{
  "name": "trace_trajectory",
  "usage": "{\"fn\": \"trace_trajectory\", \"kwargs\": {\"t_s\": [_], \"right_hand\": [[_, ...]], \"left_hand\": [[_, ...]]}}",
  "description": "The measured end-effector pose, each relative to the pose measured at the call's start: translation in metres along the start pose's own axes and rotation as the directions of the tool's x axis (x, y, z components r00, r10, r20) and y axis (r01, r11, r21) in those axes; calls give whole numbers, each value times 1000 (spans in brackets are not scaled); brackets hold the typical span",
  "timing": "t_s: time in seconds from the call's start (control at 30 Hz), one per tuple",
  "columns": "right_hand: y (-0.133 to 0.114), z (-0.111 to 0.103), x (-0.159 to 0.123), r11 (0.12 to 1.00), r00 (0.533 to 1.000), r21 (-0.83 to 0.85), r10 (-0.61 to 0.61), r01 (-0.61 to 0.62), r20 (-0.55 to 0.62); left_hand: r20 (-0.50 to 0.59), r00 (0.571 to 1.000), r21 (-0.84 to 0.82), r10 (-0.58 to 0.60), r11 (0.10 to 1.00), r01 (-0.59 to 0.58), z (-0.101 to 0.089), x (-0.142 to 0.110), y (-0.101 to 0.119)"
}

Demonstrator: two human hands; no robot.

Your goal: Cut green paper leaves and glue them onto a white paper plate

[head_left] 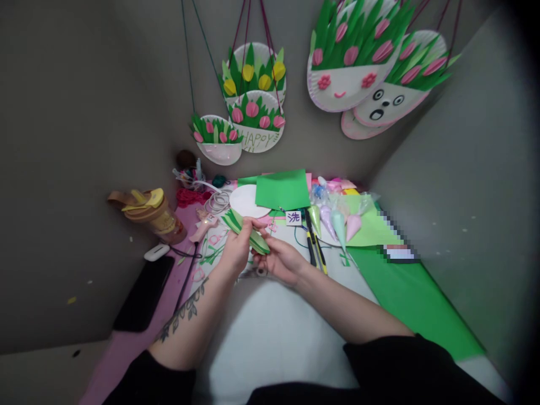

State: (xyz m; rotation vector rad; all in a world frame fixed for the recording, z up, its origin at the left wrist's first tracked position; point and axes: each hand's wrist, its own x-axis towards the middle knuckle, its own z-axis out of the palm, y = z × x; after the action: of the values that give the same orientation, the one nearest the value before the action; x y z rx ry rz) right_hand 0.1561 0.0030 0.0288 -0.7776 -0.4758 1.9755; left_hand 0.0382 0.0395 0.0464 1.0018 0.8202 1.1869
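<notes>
A bundle of green paper leaves [258,242], light and dark green, is held slantwise above the table between both hands. My left hand [238,246] is closed around its middle, with the pointed tips fanning out at the upper left. At the lower right end, my right hand [283,260] has its fingers curled against the bundle, thumb on top. Parts of the fingers are hidden behind the leaves. Just beyond the hands lie a white paper plate [244,201] and a green paper sheet [283,191].
Right of the hands are a utility knife [311,246] and several piping bags [337,224]. A large green sheet [413,304] covers the right side. At left stand a brown cup [156,216] and a black phone [144,295]. Decorated paper plates [260,138] hang on the wall.
</notes>
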Motion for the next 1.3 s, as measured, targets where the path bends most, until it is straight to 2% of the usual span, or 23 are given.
{"fn": "trace_trajectory", "kwargs": {"t_s": [0.13,0.23,0.3,0.4,0.53,0.6,0.7,0.8,1.03,1.17,1.23,1.3], "right_hand": [[1,-3,2,998,997,60,-32,37,-72],[2,-8,6,994,991,102,-21,35,-135],[3,-10,9,994,990,108,-20,36,-143],[6,-12,11,993,990,113,-10,26,-139],[8,-12,12,989,992,145,51,-34,-116],[9,-12,12,977,989,193,114,-94,-95],[13,-11,10,948,980,267,194,-174,-49],[18,-10,9,920,971,314,235,-236,41],[25,-10,6,895,956,338,258,-292,142],[24,-10,6,891,947,323,285,-320,151],[23,-10,6,894,944,306,299,-329,142],[22,-8,5,909,946,268,291,-319,141]], "left_hand": [[30,999,-62,43,997,-41,-2,1,4],[3,996,-153,93,984,-91,-5,5,15],[-28,994,-156,103,982,-106,-7,7,20],[-46,994,-127,103,986,-108,-8,8,22],[-2,988,-49,154,987,-154,-3,-2,25],[9,978,33,209,977,-209,2,-13,33],[97,959,111,265,955,-275,10,-28,49],[185,962,104,203,969,-225,15,-35,58],[192,967,107,170,975,-192,16,-33,57],[208,972,50,107,991,-120,14,-32,59],[190,977,33,95,994,-103,11,-29,58],[126,987,1,98,995,-99,8,-23,55]]}}
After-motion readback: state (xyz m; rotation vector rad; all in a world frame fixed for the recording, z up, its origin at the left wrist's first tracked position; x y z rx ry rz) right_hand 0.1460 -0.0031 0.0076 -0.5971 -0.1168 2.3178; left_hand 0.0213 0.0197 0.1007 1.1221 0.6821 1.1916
